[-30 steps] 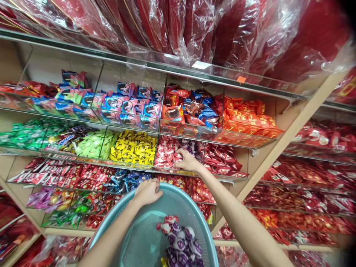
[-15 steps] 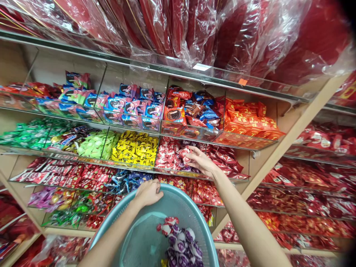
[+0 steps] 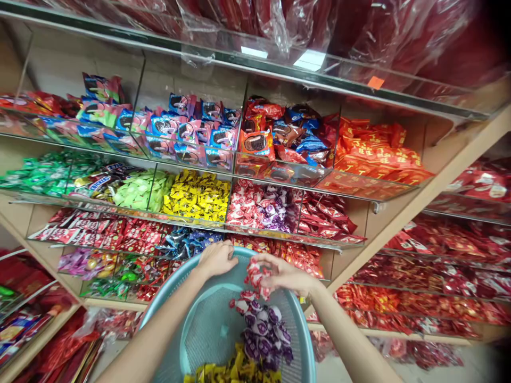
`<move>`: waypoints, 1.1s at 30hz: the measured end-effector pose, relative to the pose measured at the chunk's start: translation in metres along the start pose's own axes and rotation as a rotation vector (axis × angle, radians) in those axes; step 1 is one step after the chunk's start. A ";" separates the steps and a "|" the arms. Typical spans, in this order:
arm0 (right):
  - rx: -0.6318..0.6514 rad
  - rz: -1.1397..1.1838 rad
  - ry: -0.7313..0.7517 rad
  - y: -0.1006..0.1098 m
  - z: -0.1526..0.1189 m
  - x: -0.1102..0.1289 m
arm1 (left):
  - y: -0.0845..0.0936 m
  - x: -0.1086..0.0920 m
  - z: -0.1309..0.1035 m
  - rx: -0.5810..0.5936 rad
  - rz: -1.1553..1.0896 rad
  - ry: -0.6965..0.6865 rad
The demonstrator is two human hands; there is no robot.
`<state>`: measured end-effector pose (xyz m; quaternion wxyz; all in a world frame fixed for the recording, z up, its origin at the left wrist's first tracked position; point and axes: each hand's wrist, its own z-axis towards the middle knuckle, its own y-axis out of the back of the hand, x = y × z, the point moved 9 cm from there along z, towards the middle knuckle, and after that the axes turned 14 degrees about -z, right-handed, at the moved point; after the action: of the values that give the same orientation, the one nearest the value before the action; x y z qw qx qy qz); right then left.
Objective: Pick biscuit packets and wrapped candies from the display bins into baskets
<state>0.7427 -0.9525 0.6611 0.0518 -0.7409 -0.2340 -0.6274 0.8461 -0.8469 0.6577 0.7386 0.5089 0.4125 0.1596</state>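
Note:
My left hand (image 3: 217, 259) grips the far rim of a teal plastic basket (image 3: 306, 340), fingers curled over the edge. Over the right side of the basket is my right hand (image 3: 279, 274), its fingers around several red-and-white wrapped candies (image 3: 257, 276). Beneath it, inside the basket, lie a few more red-and-white candies, a pile of purple-and-white candies (image 3: 265, 335) and yellow-wrapped candies (image 3: 239, 367) at the bottom.
Beyond the basket rise candy shelves with glass edges (image 3: 191, 219), holding yellow packets (image 3: 195, 197), green packets (image 3: 139, 189) and packaged cakes (image 3: 255, 143). A slanting wooden upright (image 3: 395, 229) stands at the right, with more red packets past it.
My right hand has come down from the shelf bin of red-and-white candies to over the basket, with candies in it. The view has shifted, showing more yellow candies in the basket.

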 end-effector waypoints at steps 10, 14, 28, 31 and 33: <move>0.005 -0.614 0.011 -0.066 0.034 -0.073 | -0.006 0.003 0.002 -0.037 0.045 -0.059; 0.036 -0.743 0.077 -0.087 0.038 -0.081 | -0.006 0.003 0.002 -0.046 0.051 -0.074; -0.153 -1.241 0.065 -0.088 0.029 -0.075 | -0.004 0.003 0.001 -0.013 0.017 -0.021; -0.203 -1.220 0.082 -0.078 0.030 -0.076 | -0.004 0.003 0.001 -0.019 0.022 -0.035; -0.233 -1.185 0.098 -0.072 0.031 -0.078 | -0.004 0.003 0.001 -0.026 0.027 -0.047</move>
<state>0.7328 -0.8989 0.5645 -0.3774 -0.4555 -0.5340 -0.6041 0.8480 -0.8476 0.6528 0.7523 0.5085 0.3859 0.1629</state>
